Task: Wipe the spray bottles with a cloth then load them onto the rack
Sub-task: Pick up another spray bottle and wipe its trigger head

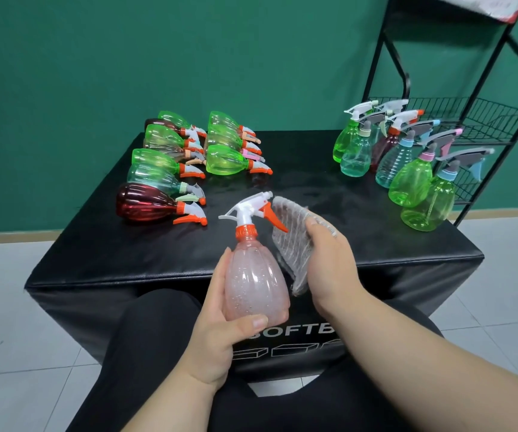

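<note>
Lying bottles [161, 169]: a bunch is laid flat on the black box's [313, 188] left side.
Left hand [220, 325]: wrapped round the pink bottle [256, 282], which is held upright over the box's near edge.
Cloth [288, 238]: grey, ribbed, held just beside the bottle's right.
Right hand [329, 263]: clamped round the cloth.
Standing bottles [410, 179]: lined up on the box's right.
Rack [494, 120]: black wire, far right.

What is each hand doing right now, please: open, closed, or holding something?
Left hand: closed around the pink spray bottle, held upright.
Right hand: holding the grey cloth.
</note>
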